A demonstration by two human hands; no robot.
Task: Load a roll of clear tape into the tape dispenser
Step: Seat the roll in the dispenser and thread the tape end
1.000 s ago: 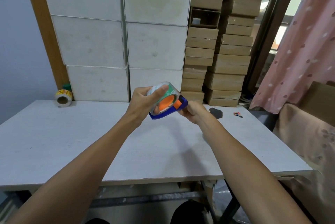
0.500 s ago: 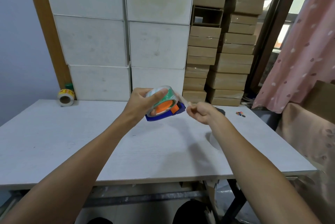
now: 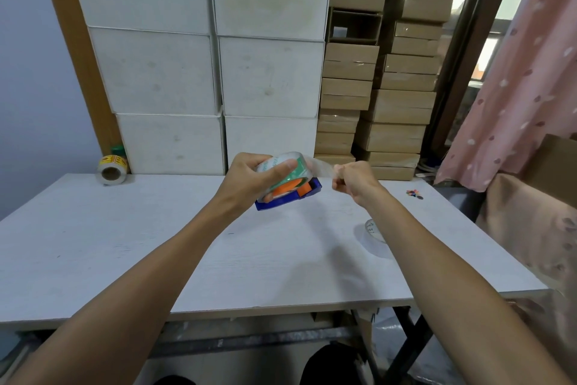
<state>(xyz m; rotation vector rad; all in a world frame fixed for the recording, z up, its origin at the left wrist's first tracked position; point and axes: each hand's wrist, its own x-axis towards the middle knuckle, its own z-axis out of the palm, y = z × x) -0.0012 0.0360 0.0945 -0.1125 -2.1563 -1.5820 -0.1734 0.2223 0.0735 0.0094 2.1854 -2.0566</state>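
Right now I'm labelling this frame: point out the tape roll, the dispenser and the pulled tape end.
tape roll (image 3: 282, 163), head view, clear outer winding.
dispenser (image 3: 282, 202), head view, blue lower edge.
pulled tape end (image 3: 321, 166), head view, stretched clear strip.

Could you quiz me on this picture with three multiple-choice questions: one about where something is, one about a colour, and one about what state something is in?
1. Where is the roll of yellow labels?
A. far left of the table, by the white boxes
B. in the right hand
C. on the floor

2. What colour is the tape dispenser body?
A. red
B. blue
C. black

3. What is the right hand doing?
A. resting flat on the table
B. pinching a strip pulled from the clear tape roll
C. holding scissors

Answers:
1. A, it stands at the table's far left corner.
2. B, a blue frame shows under the left hand.
3. B, a clear strip spans from the roll to its grip.
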